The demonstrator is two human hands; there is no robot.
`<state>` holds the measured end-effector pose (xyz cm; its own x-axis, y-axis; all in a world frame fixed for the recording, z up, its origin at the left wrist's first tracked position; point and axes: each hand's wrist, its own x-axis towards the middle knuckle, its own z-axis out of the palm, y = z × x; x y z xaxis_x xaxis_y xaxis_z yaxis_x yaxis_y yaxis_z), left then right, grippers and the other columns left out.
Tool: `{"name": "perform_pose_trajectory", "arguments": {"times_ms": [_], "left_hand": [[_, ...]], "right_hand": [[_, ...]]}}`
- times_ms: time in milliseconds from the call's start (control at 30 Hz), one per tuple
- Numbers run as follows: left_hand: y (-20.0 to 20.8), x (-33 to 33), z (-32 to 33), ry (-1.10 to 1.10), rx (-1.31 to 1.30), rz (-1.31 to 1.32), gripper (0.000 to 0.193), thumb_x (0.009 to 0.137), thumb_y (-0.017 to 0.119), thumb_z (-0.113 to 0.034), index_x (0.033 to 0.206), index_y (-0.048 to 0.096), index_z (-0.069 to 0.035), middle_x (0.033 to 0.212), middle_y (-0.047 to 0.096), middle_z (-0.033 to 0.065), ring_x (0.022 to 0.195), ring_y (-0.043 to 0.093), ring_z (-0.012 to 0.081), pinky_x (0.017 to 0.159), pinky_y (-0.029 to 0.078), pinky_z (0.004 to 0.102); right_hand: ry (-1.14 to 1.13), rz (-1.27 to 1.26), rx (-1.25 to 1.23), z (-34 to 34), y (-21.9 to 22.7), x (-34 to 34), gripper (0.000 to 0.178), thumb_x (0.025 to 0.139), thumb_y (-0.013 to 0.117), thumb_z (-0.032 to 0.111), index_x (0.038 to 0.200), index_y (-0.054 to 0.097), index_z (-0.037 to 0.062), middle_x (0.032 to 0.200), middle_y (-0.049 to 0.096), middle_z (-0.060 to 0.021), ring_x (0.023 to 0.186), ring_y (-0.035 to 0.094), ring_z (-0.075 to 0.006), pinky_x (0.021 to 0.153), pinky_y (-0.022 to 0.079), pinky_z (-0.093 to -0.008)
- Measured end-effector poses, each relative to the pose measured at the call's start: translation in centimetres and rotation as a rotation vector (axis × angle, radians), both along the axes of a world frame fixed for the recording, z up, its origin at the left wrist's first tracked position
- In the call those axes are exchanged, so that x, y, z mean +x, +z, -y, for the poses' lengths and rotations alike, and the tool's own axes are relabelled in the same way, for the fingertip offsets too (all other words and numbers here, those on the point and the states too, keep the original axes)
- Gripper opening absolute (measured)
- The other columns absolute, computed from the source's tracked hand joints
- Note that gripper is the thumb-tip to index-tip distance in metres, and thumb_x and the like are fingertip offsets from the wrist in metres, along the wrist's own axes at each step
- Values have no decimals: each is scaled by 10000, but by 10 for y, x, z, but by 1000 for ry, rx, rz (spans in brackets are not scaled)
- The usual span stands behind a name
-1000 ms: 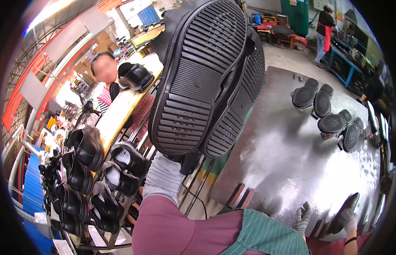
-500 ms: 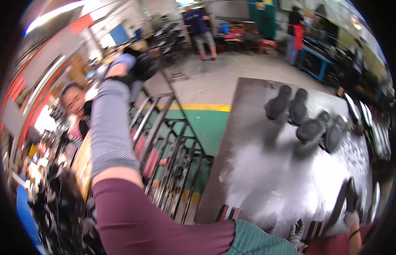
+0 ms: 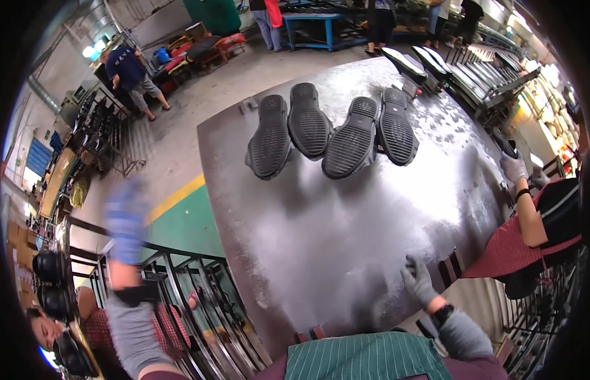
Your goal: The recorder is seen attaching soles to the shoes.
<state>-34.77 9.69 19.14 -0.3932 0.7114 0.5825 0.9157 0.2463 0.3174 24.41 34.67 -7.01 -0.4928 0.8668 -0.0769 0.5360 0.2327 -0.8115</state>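
My left hand (image 3: 125,218), in a blue glove, is smeared by motion above the dark metal rack (image 3: 187,278) at the left; nothing distinct shows in it and its fingers cannot be made out. Over the near right part of the metal table (image 3: 307,253) is my right hand (image 3: 420,280) in a grey glove. Its fingers are apart and hold nothing. Several black shoes (image 3: 268,136) lie towards the table's far side, soles up and toes towards me, well beyond my right hand.
A co-worker's gloved hand (image 3: 513,168) holds a dark shoe at the table's right edge. At the lower left, a person in a red checked garment (image 3: 114,326) is beside black rounded objects (image 3: 49,266). Another rack (image 3: 491,79) stands beyond the table.
My view has turned to the right, bringing the table to the middle. My left hand, earlier stretched far out beside a black object, has come back over the rack.
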Motion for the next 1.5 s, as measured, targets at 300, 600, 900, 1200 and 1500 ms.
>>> {"name": "perform_pose_trajectory", "arguments": {"times_ms": [300,600,900,1200,1500], "left_hand": [[-205,165,-293,-270,-360,1322,478,856,685,-330,1184,569,-2,1075,653,122,920,639,170,773,511,297],[-244,205,-317,-120,-200,1747,538,798,744,-381,1126,601,20,981,673,82,796,642,153,705,526,290],[-272,220,-131,-329,-273,1773,651,786,735,-320,1279,502,35,1218,590,119,1098,552,188,955,439,328],[-213,254,44,-179,-559,1760,814,765,707,-478,1329,428,38,1286,533,107,1167,498,210,1000,389,350],[-153,281,50,93,-592,1618,914,679,835,-287,1382,343,29,1265,541,120,1076,548,196,940,445,325]], "right_hand": [[-249,-135,-388,-253,83,-187,713,847,659,438,1305,429,-58,1164,600,-163,1031,591,-208,842,491,-344],[-326,-751,-588,-253,36,-199,533,845,711,316,1256,510,42,1098,625,-76,936,618,-166,801,529,-302],[-152,-590,-593,-134,10,-122,602,856,681,403,1262,507,-6,1154,598,-64,1028,546,-157,916,442,-309],[-232,-416,-495,-84,56,-88,627,862,668,391,1315,480,0,1196,598,-89,1064,567,-182,944,447,-320],[-62,-62,557,-176,106,-130,675,871,657,275,1355,341,-73,1273,471,-249,1213,450,-347,1029,371,-407]]}}
